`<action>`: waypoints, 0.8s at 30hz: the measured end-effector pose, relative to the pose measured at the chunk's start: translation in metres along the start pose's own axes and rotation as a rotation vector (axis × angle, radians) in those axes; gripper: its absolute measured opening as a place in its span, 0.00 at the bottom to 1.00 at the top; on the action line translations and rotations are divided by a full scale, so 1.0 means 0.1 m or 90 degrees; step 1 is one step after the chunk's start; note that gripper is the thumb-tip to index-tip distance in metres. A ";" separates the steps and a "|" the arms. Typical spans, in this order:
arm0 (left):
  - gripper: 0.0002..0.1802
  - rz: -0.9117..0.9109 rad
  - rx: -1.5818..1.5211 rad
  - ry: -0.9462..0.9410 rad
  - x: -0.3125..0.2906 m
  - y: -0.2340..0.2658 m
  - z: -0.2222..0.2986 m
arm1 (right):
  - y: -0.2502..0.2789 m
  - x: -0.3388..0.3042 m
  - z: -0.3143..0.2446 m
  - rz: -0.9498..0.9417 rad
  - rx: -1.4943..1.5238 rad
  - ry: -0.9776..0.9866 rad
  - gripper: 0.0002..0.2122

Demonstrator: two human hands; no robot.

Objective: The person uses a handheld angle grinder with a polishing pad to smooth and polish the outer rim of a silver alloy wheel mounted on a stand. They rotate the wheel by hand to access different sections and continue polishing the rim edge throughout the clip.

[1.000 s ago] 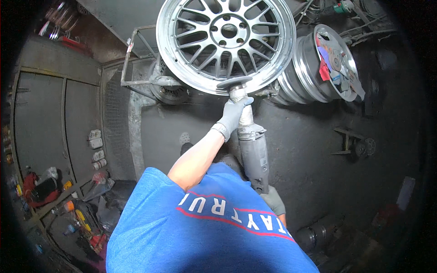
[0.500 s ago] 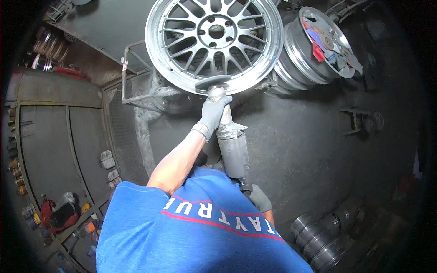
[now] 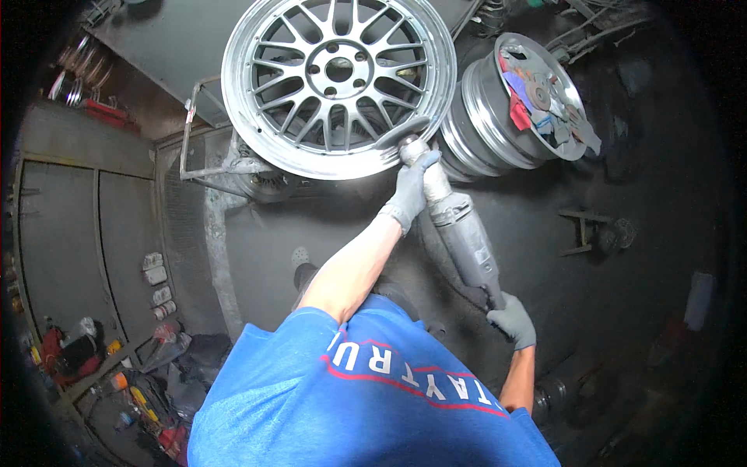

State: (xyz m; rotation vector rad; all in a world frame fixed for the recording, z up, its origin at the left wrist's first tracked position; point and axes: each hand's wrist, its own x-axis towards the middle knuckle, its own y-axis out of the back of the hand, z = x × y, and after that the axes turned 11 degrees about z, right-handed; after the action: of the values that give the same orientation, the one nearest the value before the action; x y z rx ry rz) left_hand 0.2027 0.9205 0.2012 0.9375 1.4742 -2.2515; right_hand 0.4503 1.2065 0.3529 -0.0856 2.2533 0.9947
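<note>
A silver multi-spoke alloy wheel fills the top middle, its polished rim facing me. Both my hands hold a dusty grey angle grinder that slants from the rim down to the right. Near its head, my gloved left hand wraps round the front of the tool. My gloved right hand grips the rear end, close to my right side. The grinder's round disc lies at the lower right of the rim; whether it touches the metal I cannot tell.
Right of the wheel, another wheel lies on its side, carrying rags and discs. A metal tube frame stands to the left. A small stand sits on the floor at right. Bags and tools clutter the lower left.
The grinder's head has moved right along the rim, from its bottom to its lower right. The tool now slants more, and my right hand has swung out to the right with its rear end.
</note>
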 end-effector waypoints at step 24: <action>0.23 0.046 0.286 -0.023 -0.71 1.43 1.40 | -2.88 -1.11 -0.39 -0.084 0.274 -0.072 0.15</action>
State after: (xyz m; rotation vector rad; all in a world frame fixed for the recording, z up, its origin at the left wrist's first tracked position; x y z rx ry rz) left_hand 0.2850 0.7262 0.1838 1.0407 0.9134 -2.5811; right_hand 0.6046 0.9544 0.2557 0.0092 2.2724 0.4217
